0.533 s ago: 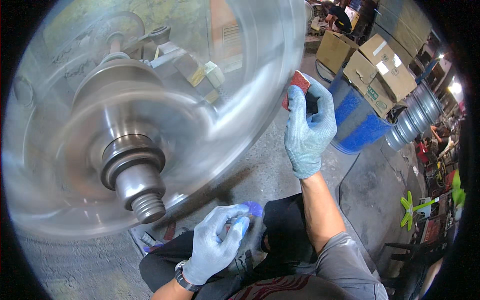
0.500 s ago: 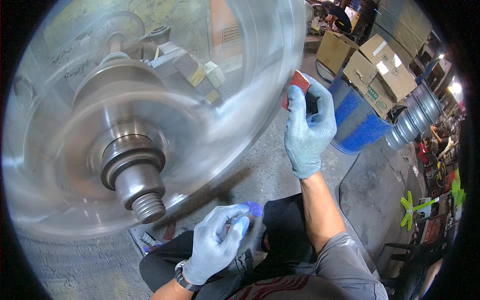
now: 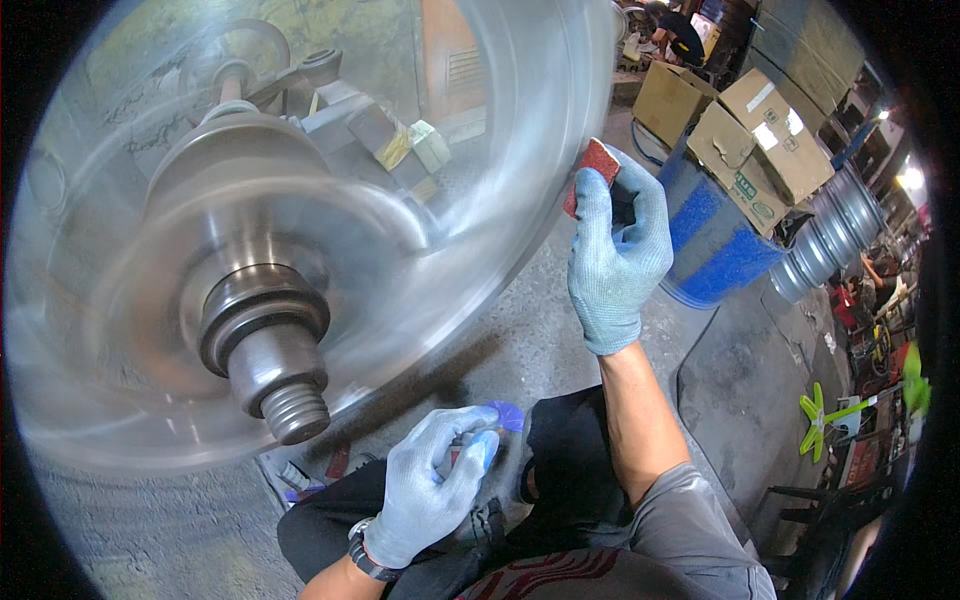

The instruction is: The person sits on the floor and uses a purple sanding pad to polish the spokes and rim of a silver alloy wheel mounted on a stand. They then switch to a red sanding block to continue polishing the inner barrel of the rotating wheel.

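A large silvery wheel [image 3: 535, 170], blurred by its spinning, fills the left half of the view. It is mounted on a steel shaft [image 3: 278, 365] whose threaded end points toward me. My right hand [image 3: 620, 255], in a grey-blue glove, pinches a folded piece of red sandpaper [image 3: 600, 162] at the wheel's right outer edge. Whether the sandpaper touches the metal is hard to see. Low in the middle, over my lap, my gloved left hand [image 3: 430, 480] has its fingers curled. A purple round disc [image 3: 508, 416] shows at its fingertips; its grip is partly hidden.
A blue drum [image 3: 715, 245] stands right of my right hand, topped with cardboard boxes [image 3: 765, 140]. Beside it lie stacked metal rims [image 3: 835, 225]. A lime-green star-shaped base [image 3: 818, 420] is farther right. Another person [image 3: 680, 38] crouches in the far background.
The wheel keeps spinning, its blur slightly different. Both hands stay practically where they were, the right still pinching the sandpaper at the edge.
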{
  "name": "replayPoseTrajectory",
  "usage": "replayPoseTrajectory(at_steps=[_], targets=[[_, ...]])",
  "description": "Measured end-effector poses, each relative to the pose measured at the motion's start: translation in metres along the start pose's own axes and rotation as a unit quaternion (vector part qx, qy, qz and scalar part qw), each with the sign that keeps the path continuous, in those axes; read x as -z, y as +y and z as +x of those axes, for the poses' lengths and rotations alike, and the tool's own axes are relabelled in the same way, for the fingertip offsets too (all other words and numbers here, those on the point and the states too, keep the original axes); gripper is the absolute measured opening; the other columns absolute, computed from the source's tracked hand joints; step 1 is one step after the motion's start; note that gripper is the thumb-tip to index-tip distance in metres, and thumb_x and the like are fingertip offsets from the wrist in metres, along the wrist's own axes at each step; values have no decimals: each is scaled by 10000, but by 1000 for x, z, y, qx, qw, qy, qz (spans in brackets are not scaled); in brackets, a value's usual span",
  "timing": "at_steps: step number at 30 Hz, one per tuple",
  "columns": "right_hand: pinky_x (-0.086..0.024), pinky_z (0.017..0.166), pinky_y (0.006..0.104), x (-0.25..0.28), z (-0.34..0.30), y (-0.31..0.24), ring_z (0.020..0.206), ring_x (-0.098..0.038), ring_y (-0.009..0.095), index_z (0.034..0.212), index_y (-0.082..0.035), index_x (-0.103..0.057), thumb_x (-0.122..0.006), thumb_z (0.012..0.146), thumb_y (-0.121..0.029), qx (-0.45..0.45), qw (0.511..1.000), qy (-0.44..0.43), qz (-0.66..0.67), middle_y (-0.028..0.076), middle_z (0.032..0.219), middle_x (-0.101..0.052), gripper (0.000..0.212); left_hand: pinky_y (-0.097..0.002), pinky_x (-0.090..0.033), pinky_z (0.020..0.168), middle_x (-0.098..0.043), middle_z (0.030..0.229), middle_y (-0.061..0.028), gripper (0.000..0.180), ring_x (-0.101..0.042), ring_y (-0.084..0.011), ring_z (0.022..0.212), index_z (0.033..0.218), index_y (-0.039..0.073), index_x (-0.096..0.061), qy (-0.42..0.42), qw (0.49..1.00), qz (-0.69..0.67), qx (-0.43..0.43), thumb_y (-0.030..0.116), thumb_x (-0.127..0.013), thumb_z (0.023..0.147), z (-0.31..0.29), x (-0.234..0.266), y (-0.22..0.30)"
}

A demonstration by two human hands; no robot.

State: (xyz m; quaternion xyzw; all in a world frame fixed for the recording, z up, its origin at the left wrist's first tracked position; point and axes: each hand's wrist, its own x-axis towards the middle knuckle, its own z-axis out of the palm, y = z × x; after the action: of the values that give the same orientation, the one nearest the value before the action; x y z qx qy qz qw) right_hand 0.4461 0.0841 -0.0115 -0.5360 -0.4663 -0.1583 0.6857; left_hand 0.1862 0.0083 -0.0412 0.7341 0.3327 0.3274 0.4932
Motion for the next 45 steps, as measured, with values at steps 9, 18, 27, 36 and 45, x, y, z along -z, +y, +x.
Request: replayPoseTrajectory(at_steps=[9, 18, 27, 36, 45], targets=[[-582, 858, 284, -1, 0, 3, 948, -706, 107, 1270, 2, -718, -751, 1055, -142, 11, 1000, 6, -2, 72, 1072, -770, 261, -345, -566, 910, -768, 1142, -179, 237, -742, -250, 1013, 1191, -20, -751, 0, 1000, 8, -6, 137, -694, 1023, 0, 0, -1], [-564, 854, 307, -3, -1, 2, 932, -697, 142, 1234, -10, -739, -766, 1005, -75, -6, 1000, 12, 19, 91, 1084, -740, 240, -353, -568, 926, -771, 1151, -180, 224, -748, -262, 1032, 1180, -18, -755, 0, 1000, 8, 7, 124, -691, 1019, 0, 0, 1], [-581, 842, 279, -1, -1, 4, 943, -705, 103, 1277, 12, -715, -745, 1058, -140, 25, 999, 0, -22, 77, 1071, -769, 268, -360, -562, 961, -772, 1151, -181, 227, -747, -265, 1053, 1184, -21, -754, -1, 1000, 7, 1, 118, -687, 1018, 0, 0, 1], [-586, 842, 279, -1, -3, 2, 944, -707, 103, 1278, 14, -712, -736, 1065, -137, 23, 1000, -5, -18, 78, 1068, -768, 262, -367, -558, 969, -770, 1150, -184, 230, -744, -272, 1063, 1183, -24, -753, 0, 1000, 3, 3, 122, -692, 1014, 0, 1, 1], [-544, 795, 307, -6, -5, 5, 876, -671, 150, 1237, -22, -748, -770, 992, -72, 9, 1000, 15, 19, 84, 1028, -723, 251, -372, -559, 968, -770, 1146, -191, 233, -747, -283, 1057, 1182, -25, -752, -1, 1000, 8, 7, 122, -690, 1012, -1, 1, 2]])
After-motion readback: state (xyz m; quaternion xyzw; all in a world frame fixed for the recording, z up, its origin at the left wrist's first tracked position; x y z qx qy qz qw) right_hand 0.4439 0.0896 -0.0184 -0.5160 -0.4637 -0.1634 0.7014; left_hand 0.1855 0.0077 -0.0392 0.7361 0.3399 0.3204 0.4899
